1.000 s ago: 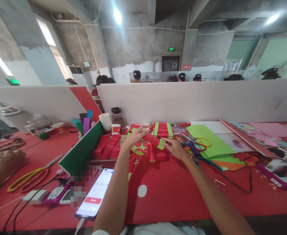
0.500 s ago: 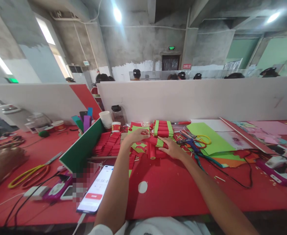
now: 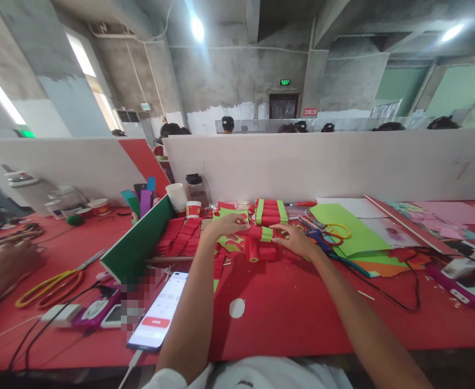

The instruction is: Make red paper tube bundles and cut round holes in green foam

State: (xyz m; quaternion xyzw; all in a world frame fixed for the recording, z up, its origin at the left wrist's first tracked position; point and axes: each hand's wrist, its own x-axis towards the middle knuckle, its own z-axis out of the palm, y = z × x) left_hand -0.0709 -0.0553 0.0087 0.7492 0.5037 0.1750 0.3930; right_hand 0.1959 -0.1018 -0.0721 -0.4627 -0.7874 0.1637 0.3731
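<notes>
A red paper tube with a light-green band (image 3: 259,233) lies crosswise between my two hands. My left hand (image 3: 230,223) is closed on its left end. At the tube's green end is my right hand (image 3: 296,240), with thumb and fingers closed on the edge of the band. Just below, another red paper tube (image 3: 253,254) points toward me, and more red pieces lie beside it. Behind my hands stands a bundle of red tubes (image 3: 270,212) with green bands at both ends. Green paper with cut-out holes (image 3: 231,244) lies under my left hand.
Folded red strips (image 3: 176,237) lie left, beside a slanted green board (image 3: 136,243). A phone (image 3: 160,310) showing a timer rests by my left forearm. Scissors (image 3: 338,232), green sheets (image 3: 351,227) and cables are at the right. Another person's hand (image 3: 11,265) is at far left.
My right hand has shifted a little right, from over the tube to its green end, uncovering more of the band. The tube now lies more level. My left hand has stayed nearly in place.
</notes>
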